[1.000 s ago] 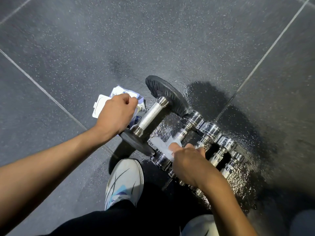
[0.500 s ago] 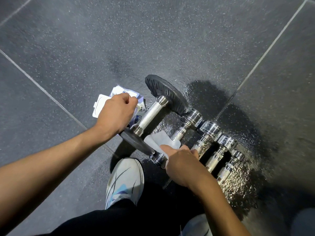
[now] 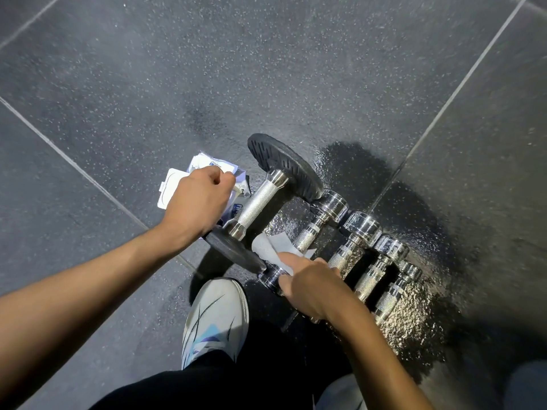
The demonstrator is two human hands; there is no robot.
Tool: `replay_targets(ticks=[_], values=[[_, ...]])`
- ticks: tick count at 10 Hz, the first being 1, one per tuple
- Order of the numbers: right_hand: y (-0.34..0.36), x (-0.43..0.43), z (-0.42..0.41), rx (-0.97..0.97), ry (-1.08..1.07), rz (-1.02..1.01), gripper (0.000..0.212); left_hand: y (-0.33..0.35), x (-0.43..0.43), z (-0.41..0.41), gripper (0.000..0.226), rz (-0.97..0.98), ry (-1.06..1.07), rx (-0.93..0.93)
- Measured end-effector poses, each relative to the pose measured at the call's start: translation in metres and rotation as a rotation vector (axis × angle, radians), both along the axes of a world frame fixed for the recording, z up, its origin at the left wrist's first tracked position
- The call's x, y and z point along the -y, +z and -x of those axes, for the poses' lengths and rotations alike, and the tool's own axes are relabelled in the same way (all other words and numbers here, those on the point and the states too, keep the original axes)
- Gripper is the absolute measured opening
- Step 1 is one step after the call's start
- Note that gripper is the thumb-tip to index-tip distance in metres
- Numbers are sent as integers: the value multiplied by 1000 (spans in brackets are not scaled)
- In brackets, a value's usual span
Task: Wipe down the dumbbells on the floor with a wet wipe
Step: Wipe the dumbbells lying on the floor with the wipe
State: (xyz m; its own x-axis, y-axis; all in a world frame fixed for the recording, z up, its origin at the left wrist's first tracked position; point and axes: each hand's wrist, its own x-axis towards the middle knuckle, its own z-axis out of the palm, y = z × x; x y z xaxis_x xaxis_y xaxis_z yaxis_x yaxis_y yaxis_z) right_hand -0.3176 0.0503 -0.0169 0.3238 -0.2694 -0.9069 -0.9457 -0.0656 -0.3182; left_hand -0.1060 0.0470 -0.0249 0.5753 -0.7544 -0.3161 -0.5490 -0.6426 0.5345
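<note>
Pinching limp white wet wipe [image 3: 270,247], right hand [image 3: 313,287] presses it on knurled chrome dumbbell [image 3: 307,236] just right of black-plate dumbbell [image 3: 260,202]; left hand [image 3: 195,202] fisted on crinkled packet [image 3: 204,162] left of it (grip unclear).

You have dim, even overhead light. Hard glare sparkles off the wet floor [image 3: 414,321] at four o'clock, chrome dumbbells [image 3: 361,224] glint, and straight lines bend at the edges.

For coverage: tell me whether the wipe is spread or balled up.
Loosely spread: the wet wipe fans out, rumpled, beyond the right hand.
</note>
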Motion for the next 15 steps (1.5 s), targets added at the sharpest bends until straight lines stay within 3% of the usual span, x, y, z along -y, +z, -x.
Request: replay_targets(ticks=[1,2,3,5,6,8,10,11,13,14,15], values=[[3,1,10,35,8,70,48,0,0,0,44,2,-3,0],[8,8,26,117,-102,100,42,-1,0,0,44,6,-1,-6],[11,20,41,275,-311,72,24,-1,0,-2,43,6,-5,-5],[7,50,38,321,-535,710,23,1,0,0,43,0,-11,-5],[-14,61,31,242,-408,880,28,0,-1,0,43,-2,-5,-4],[-43,44,24,387,-422,1080,10,-1,0,-1,43,-3,-3,-12],[-49,23,26,495,-277,1304,13,-2,0,-3,43,-3,-2,-7],[-53,24,22,445,-266,1329,25,-1,0,-2,44,-4,-2,-6],[-66,27,30,368,-220,1153,25,0,-1,-1,43,1,-11,-7],[-61,14,28,396,-213,1158,16,-1,0,-2,43,-2,-11,-9],[-64,3,24,376,-162,1110,23,-2,0,-4,43,-4,-2,-13]])
